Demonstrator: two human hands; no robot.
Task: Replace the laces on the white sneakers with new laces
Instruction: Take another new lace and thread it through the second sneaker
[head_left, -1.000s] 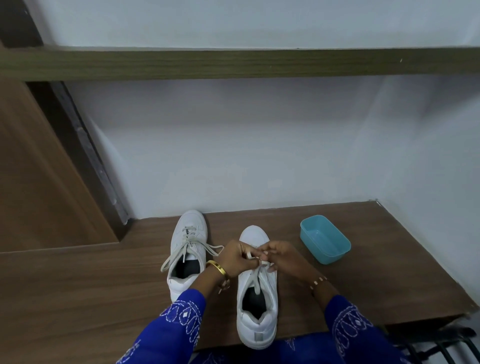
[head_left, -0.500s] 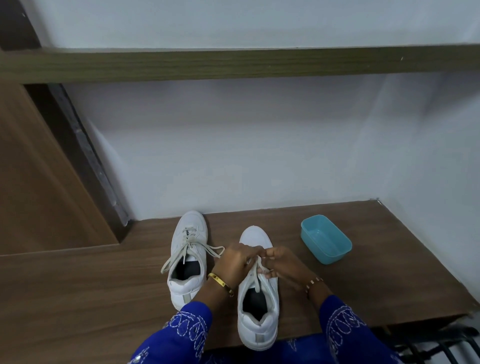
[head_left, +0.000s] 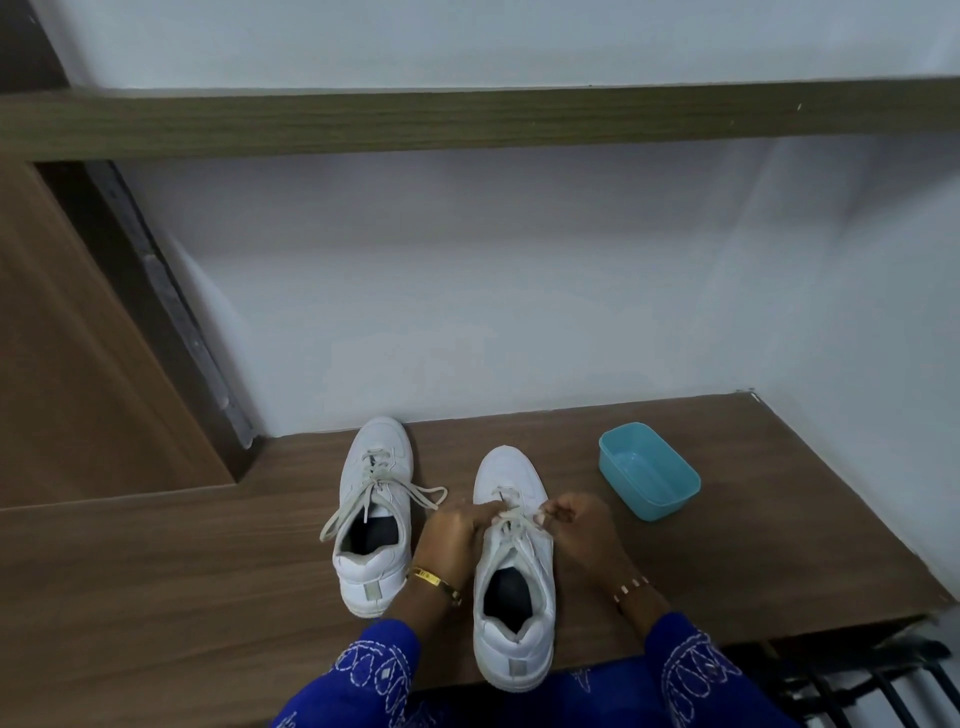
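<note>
Both hands worked the lace (head_left: 511, 525) over the right sneaker's (head_left: 514, 597) tongue. Left hand (head_left: 451, 530) had fingers curled, pinching the lace at the upper eyelets; right hand (head_left: 576, 525) likewise pinched a strand just beside it, knuckles bent. Lace ran down in crossed rows toward the shoe's opening. That sneaker sat at the near edge of the wooden shelf (head_left: 182, 571), toe toward the wall (head_left: 493, 291), heel overhanging slightly. Left sneaker (head_left: 371, 519) stood just beside it, further back, its lace (head_left: 384, 491) loose, ends trailing onto the wood. A blue tub (head_left: 649, 470) sat right of the shoes, apart from them. Gold bangle (head_left: 435, 583) on left wrist; beaded bracelet (head_left: 631, 587) on right. Blue embroidered sleeves (head_left: 363, 675).
</note>
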